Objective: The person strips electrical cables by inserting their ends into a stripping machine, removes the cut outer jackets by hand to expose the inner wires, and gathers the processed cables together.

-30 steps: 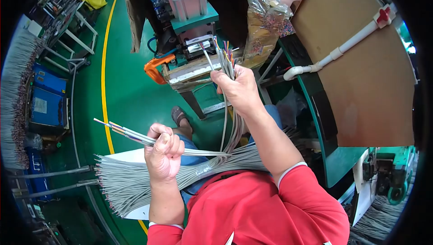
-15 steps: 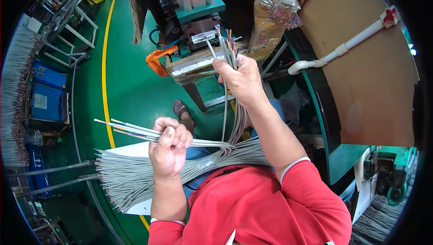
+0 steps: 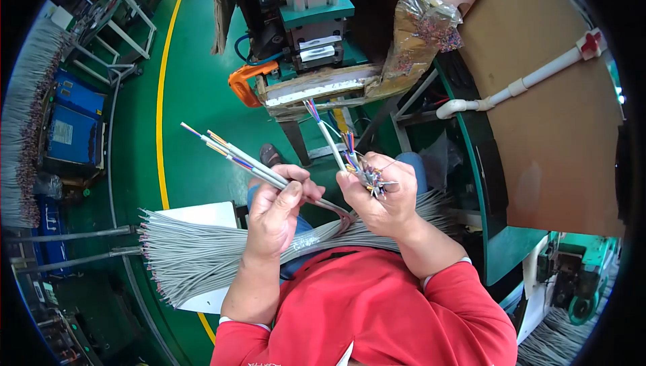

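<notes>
My left hand (image 3: 276, 214) is closed around a few grey cables (image 3: 232, 154), whose stripped ends with coloured inner wires point up and left. In my right hand (image 3: 387, 194) is a bunch of grey cables (image 3: 331, 142); one sticks up beyond the rest, and many thin coloured wire ends (image 3: 370, 176) show at the fist. Across my lap lies a thick bundle of grey cables (image 3: 202, 251), partly on a white board (image 3: 219, 214). In front stands a press-like machine (image 3: 313, 19) with a metal block on a green plate, apart from both hands.
An orange handle-shaped part (image 3: 249, 83) sits at the machine's left corner. Right of me are a brown board (image 3: 538, 130) and a white pipe (image 3: 531, 83). More grey cables hang at the far left (image 3: 30, 123), near blue boxes (image 3: 70, 123). A yellow line (image 3: 161, 96) crosses the green floor.
My right hand has drawn back from the machine toward me, its cable leaving the machine's front. My left hand has shifted right, so both hands are closer together.
</notes>
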Demonstrator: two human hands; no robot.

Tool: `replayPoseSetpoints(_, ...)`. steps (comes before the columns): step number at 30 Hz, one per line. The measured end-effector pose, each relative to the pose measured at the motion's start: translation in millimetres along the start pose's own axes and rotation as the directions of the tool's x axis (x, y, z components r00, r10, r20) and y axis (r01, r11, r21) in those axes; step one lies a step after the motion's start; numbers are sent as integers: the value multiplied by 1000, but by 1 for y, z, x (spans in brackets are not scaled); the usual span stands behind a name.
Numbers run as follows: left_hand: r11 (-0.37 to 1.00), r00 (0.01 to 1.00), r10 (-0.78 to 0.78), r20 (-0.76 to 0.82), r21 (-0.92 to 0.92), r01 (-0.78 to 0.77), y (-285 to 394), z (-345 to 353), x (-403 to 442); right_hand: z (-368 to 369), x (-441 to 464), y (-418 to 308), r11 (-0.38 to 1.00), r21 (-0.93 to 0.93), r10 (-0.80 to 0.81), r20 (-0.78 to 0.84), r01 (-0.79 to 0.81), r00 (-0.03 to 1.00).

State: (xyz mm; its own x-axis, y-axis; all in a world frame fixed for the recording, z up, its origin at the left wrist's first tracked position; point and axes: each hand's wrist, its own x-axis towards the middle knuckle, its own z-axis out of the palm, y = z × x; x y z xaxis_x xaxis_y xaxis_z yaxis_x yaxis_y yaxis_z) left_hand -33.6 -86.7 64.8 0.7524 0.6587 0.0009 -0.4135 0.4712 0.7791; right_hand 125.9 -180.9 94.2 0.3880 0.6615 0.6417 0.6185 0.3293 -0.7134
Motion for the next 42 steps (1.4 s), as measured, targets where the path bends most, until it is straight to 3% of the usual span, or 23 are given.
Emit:
replayPoseSetpoints(2,996,1000,-20,2,86,20,0,0,-3,-7,-3,-3,1000,-1,-4,-4,4,1000)
replayPoseSetpoints(3,991,1000,-30,0,129,30,0,-1,-5,-13,-3,-8,962,111,255,-36,-250,966)
replayPoseSetpoints(4,991,1000,-31,-3,130,32,0,-3,-7,-19,-4,-12,847,226,501,-37,-481,865)
replayPoseSetpoints(6,987,998,-16,58,163,7,0,-8,-10,-28,2,-6,875,236,474,-247,-422,845)
replayPoseSetpoints(8,984,995,-13,95,176,-4,1,-8,-11,-45,6,9,961,20,263,-370,-275,891)
replayPoseSetpoints(9,985,996,-11,94,170,-5,1,-7,-12,-52,9,11,960,16,264,-374,-279,889)
replayPoseSetpoints(11,988,996,-16,90,157,1,1,-4,-15,-65,18,6,881,-459,-131,-473,-116,871)
replayPoseSetpoints(12,988,995,-30,90,154,15,0,-4,-16,-69,18,2,877,-463,-122,-475,-129,872)
replayPoseSetpoints(15,984,996,4,92,180,-21,-3,-3,-13,-75,17,-13,988,-148,-88,-292,46,952)
replayPoseSetpoints(16,984,995,-12,98,180,-6,-4,-1,-12,-76,16,-20,995,47,-73,-165,82,983)
replayPoseSetpoints(17,987,998,-18,67,161,7,-2,3,-12,-75,16,-28,965,246,-83,-37,90,996)
replayPoseSetpoints(19,992,999,-34,-2,125,34,-2,7,-14,-67,26,-49,807,568,-218,34,161,975)
replayPoseSetpoints(21,991,1000,-29,0,134,28,-6,4,-14,-49,21,-62,817,558,-186,16,145,983)
replayPoseSetpoints(24,988,1000,13,8,151,-14,-10,1,-14,-80,11,-107,832,538,-148,-20,135,989)
replayPoseSetpoints(25,989,1000,20,15,147,-22,-11,1,-14,-55,12,-68,836,532,-139,-31,134,990)
replayPoseSetpoints(42,992,1000,19,14,125,-21,-15,4,-11,-81,-17,-76,884,430,-136,-133,181,982)
